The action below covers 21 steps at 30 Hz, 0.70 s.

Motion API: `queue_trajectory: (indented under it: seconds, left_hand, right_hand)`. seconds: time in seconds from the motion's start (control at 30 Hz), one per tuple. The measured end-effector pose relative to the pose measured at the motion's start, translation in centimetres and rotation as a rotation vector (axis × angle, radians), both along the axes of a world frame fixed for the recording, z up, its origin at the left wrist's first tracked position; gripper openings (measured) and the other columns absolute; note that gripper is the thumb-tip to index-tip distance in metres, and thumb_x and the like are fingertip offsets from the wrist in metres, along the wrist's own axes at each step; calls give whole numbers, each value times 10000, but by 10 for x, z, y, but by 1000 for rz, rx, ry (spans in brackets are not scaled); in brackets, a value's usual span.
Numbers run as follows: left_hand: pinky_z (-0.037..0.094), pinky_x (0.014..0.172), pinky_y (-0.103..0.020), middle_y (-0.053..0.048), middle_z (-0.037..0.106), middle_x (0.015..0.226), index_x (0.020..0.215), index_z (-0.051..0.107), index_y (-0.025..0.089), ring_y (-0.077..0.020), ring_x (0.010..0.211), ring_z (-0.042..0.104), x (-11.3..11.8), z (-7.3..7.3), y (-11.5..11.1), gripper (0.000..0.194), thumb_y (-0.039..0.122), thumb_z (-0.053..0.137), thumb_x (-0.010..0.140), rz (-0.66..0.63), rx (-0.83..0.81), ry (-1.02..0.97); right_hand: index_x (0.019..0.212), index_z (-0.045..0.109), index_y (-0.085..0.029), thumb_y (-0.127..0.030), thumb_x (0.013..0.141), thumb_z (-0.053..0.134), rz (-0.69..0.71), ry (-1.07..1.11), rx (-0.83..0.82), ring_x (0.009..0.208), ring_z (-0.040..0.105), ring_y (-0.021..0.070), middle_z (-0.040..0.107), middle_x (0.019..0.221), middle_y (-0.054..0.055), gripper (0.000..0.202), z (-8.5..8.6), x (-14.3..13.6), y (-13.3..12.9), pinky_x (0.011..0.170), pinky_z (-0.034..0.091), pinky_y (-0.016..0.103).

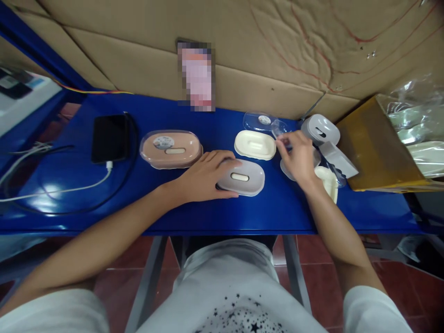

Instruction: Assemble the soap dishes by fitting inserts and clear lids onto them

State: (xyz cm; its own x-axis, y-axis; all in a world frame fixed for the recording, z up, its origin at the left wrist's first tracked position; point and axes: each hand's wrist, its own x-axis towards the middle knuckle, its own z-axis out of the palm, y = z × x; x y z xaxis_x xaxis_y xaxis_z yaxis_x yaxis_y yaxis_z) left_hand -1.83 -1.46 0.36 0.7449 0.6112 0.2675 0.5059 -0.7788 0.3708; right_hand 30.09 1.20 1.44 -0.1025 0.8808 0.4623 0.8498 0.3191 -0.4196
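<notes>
Left fingers (225, 155) around grey case (255, 179); right fingers (283, 150) at clear plastic (279, 126).

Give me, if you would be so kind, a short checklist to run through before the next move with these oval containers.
1. Left hand on the grey oval plastic container: ok, fingers and thumb span its left end.
2. Container resting on the blue glossy table: ok, pale oblong inset facing up.
3. Right hand gripping the clear plastic piece: cannot tell, contact is unclear.
4. Cream oval moulded tray uncovered: ok, its recess shows.
5. Room around the right hand: not ok, a white oval-topped container crowds it.
6. White cable plug away from both hands: ok.
</notes>
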Motion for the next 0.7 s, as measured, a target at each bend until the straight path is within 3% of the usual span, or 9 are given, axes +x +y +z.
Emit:
queue_trajectory:
  seconds: [0.07,0.17,0.27,0.43,0.5,0.57,0.63,0.7]
  left_hand:
    - [481,1175,-616,-209,527,1515,1577,474,202,-413,1368,572,-1,-2,2,836,604,806,923,97,-40,-32]
    - [478,1188,-613,-216,483,1540,1671,321,211,-423,1414,544,-2,-5,3,1024,588,854,882,195,-74,-92]
    - [464,1192,-647,-223,458,1573,1723,197,235,-448,1452,514,-1,-8,2,1186,551,911,830,218,-60,-108]
    - [446,1195,-684,-263,422,1634,1752,86,231,-482,1493,483,0,-13,2,1281,559,911,829,203,-28,-110]
    - [429,1208,-692,-270,386,1673,1757,60,239,-487,1527,449,-1,-15,3,1301,599,900,830,185,-22,-130]
    - [412,1227,-689,-270,350,1707,1760,82,245,-488,1554,422,-1,-15,4,1267,642,869,849,166,-19,-142]
    - [408,1238,-679,-265,330,1728,1757,146,244,-490,1559,422,-2,-15,4,1192,665,832,878,158,-22,-131]
    - [417,1242,-661,-245,341,1735,1744,229,250,-482,1541,457,-2,-13,3,1098,658,808,906,164,-35,-103]
  right_hand:
    - [1051,694,-268,-542,1034,658,100,342,37,981,741,260,722,1028,55,277,8,-5,-9,978,614,506]
    - [1033,645,-314,-528,941,808,247,794,-110,939,780,223,679,963,-11,284,17,-16,-25,914,680,445]
    - [1022,610,-326,-441,861,906,295,1030,-239,947,803,217,677,895,-57,356,21,-24,-34,986,684,476]
    - [1062,581,-335,-350,866,891,210,1292,-202,1016,816,187,672,826,-122,367,22,-25,-35,1067,657,471]
    - [1159,588,-354,-367,859,895,216,1282,-313,993,822,189,669,809,-128,429,17,-25,-36,1013,675,447]
    - [1250,599,-355,-432,876,878,267,1121,-466,904,820,200,680,794,-111,472,11,-27,-38,894,695,417]
    - [1317,625,-329,-507,943,805,292,812,-505,794,784,204,686,764,-77,452,6,-28,-42,807,681,400]
    - [1352,663,-288,-539,1012,714,266,454,-401,776,745,213,710,794,-25,425,5,-28,-45,833,662,423]
